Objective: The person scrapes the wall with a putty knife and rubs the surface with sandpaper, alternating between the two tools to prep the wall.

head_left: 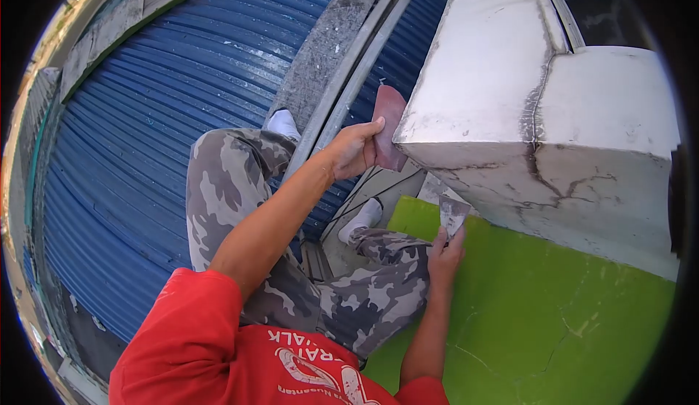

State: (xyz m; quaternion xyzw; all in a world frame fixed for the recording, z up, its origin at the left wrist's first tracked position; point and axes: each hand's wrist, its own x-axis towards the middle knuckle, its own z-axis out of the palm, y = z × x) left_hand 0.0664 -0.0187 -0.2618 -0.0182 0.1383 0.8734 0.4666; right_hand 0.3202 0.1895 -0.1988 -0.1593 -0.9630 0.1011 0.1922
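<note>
Sandpaper (pixel 388 125), reddish sheet: our left hand (pixel 353 150) is pinching it, fingers closed on its edge, and laying it flat against the corner of the white block (pixel 510 114) at one o'clock, likely so the grit is bearing fully. Scraper (pixel 452 216): our right hand (pixel 444 256) is gripping it, fingers curled shut, blade pointing to twelve o'clock over the green panel (pixel 553 310).

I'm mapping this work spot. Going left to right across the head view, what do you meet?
Blue corrugated roofing → left hand → reddish sandpaper sheet → putty knife held by right hand → cracked white ledge.
</note>
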